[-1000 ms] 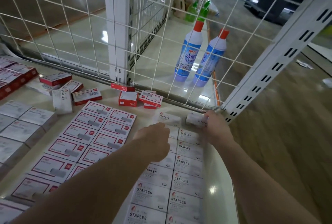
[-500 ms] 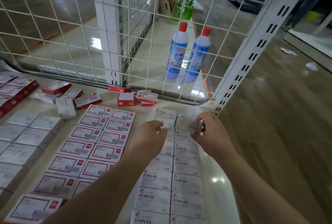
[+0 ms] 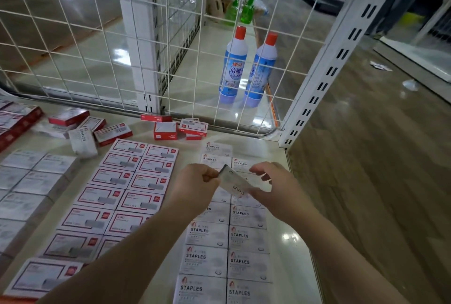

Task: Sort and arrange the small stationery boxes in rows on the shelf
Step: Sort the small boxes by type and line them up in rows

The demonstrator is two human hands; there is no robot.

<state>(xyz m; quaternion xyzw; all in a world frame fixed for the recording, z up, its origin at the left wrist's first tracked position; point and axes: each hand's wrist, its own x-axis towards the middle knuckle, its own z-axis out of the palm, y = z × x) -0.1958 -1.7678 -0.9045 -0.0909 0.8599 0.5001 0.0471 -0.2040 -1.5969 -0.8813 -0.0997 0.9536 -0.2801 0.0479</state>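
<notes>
Both hands on one white staples box, lifted above the rows.

Nearest: two white rows [image 3: 227,247] run front to back on the shelf [image 3: 292,250]. Above them the held box [image 3: 233,181] is tilted, label askew, w/ left hand [image 3: 195,185] pinching its left end & right hand [image 3: 271,190] pinching its lower right end, other fingers loosely spread. Best move, I'd judge: turn it label-up & square, then set it flush in line w/ the white rows. Red-framed rows [image 3: 127,189] lie left; loose red boxes [image 3: 180,128] sit by the wire grid [image 3: 97,42].
</notes>
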